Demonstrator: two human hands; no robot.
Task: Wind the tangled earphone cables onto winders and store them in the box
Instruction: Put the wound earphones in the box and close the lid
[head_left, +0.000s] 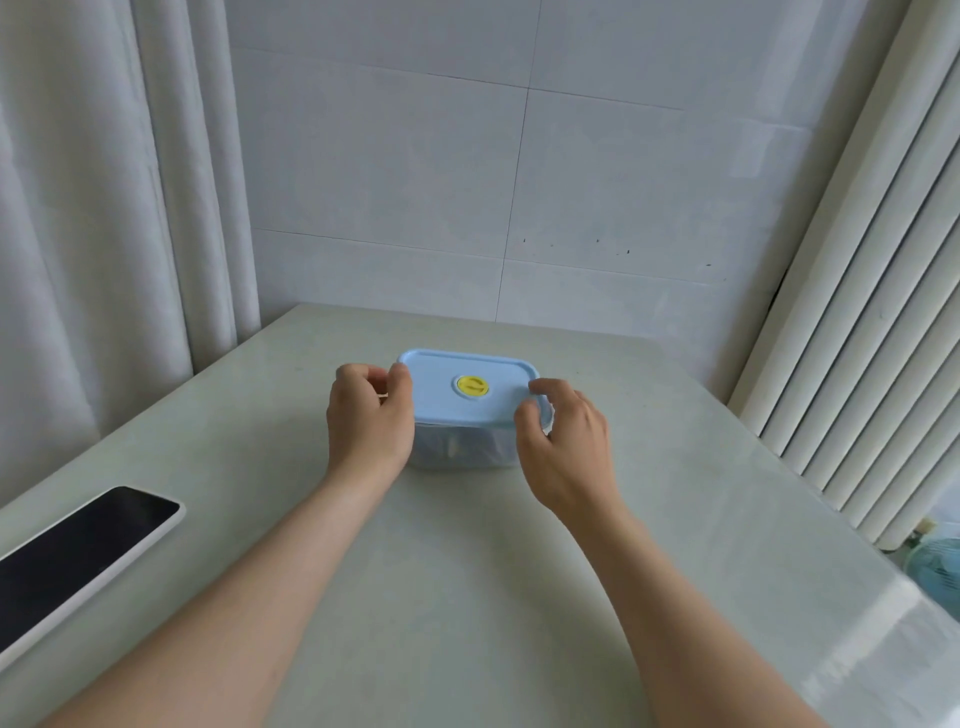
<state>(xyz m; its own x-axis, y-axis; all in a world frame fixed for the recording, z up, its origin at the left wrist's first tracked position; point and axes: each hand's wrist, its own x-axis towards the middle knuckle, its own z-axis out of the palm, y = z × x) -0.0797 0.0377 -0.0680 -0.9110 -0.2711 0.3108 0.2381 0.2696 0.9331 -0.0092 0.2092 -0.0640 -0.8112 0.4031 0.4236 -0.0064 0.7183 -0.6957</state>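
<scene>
The box (457, 447) sits mid-table (467, 597) with its lid (467, 364) on; the contents are too blurred to tell. The left hand (366, 421) curls at the lid's 9 o'clock edge, thumb on the corner; I cannot tell if it grips. The right hand (566, 447) pinches the rim at 3 o'clock. Uneven force could leave a corner unseated or skid the light box.

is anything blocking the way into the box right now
Yes: the lid is on the box, closing it. The left hand and right hand hold the lid's edges, with nothing between them and it.
</scene>
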